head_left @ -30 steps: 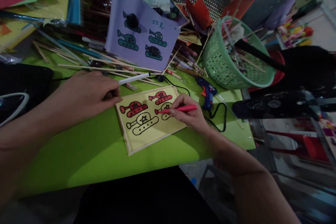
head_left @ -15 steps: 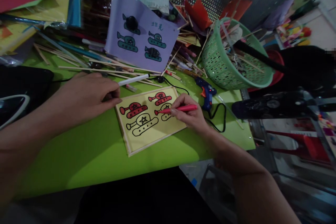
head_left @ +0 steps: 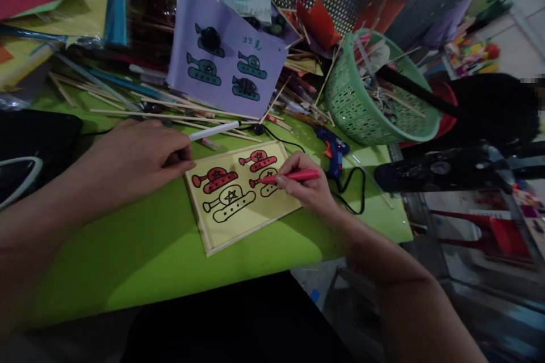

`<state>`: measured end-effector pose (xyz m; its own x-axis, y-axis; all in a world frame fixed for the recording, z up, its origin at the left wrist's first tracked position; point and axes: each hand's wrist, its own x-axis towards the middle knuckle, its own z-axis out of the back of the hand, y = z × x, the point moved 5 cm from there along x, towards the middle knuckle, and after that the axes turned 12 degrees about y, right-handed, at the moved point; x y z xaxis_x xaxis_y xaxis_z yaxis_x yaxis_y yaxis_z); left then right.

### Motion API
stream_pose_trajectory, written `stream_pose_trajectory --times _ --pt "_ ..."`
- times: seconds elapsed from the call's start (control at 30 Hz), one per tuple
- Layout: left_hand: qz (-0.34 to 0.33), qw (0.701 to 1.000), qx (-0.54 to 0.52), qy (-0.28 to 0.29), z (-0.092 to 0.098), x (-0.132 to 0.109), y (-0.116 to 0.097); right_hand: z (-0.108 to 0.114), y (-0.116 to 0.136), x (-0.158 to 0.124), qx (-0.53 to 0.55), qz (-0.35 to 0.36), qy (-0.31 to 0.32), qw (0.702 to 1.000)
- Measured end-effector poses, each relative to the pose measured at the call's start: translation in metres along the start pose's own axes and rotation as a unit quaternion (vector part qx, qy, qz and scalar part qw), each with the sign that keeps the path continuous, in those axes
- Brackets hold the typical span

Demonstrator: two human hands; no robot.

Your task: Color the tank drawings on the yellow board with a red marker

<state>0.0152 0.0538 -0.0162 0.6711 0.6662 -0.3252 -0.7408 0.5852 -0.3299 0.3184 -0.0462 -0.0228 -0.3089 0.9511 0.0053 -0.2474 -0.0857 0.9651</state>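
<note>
My right hand (head_left: 304, 180) pinches a red marker (head_left: 300, 176), its tip on the small tank drawing (head_left: 268, 182) at the right of a yellow card (head_left: 238, 226). The card has a pale wooden stick frame. Two tank drawings, upper left (head_left: 215, 180) and upper right (head_left: 258, 160), are coloured red; the large lower one (head_left: 232, 204) has black outlines only. My left hand (head_left: 149, 150) rests beside the card's upper left corner, fingers curled, thumb towards the frame. A white marker (head_left: 215, 131) meets its knuckles; whether the fingers grip it is hidden.
Behind the card, a purple sheet (head_left: 227, 39) with green tanks leans among wooden sticks (head_left: 187, 119). A blue glue gun (head_left: 334, 150) with black cord lies right of the card, near a green basket (head_left: 361, 108) of tools. A black object (head_left: 38, 142) sits at the left.
The view has shifted slightly, moving the whole scene a little to the left. Both hands keep their places by the card, and the red marker's tip stays on the same small tank.
</note>
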Motion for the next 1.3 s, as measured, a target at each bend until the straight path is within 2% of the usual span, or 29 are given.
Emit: stream_pose_trajectory --times 0.33,0.53,0.8,1.13,1.3 --pt "0.021 1.0 0.011 0.018 0.0008 0.0014 -0.0023 -0.0008 0.0011 0.0014 -0.013 0.005 0.003 1.0" --pt "0.002 1.0 0.01 -0.003 0.0 -0.0004 -0.0001 -0.0013 0.0003 0.0015 -0.018 0.014 0.016 1.0" --pt "0.001 1.0 0.006 0.003 0.0006 0.0008 -0.0012 0.0015 0.0018 0.0008 -0.048 0.027 -0.021 0.998" --pt "-0.021 1.0 0.011 -0.013 0.0018 -0.0011 0.0009 0.0031 -0.0003 0.0015 -0.041 0.018 -0.024 0.999" --pt "-0.009 1.0 0.016 -0.002 0.0002 0.0001 0.0021 0.0026 0.0 0.0021 -0.046 0.014 -0.019 0.999"
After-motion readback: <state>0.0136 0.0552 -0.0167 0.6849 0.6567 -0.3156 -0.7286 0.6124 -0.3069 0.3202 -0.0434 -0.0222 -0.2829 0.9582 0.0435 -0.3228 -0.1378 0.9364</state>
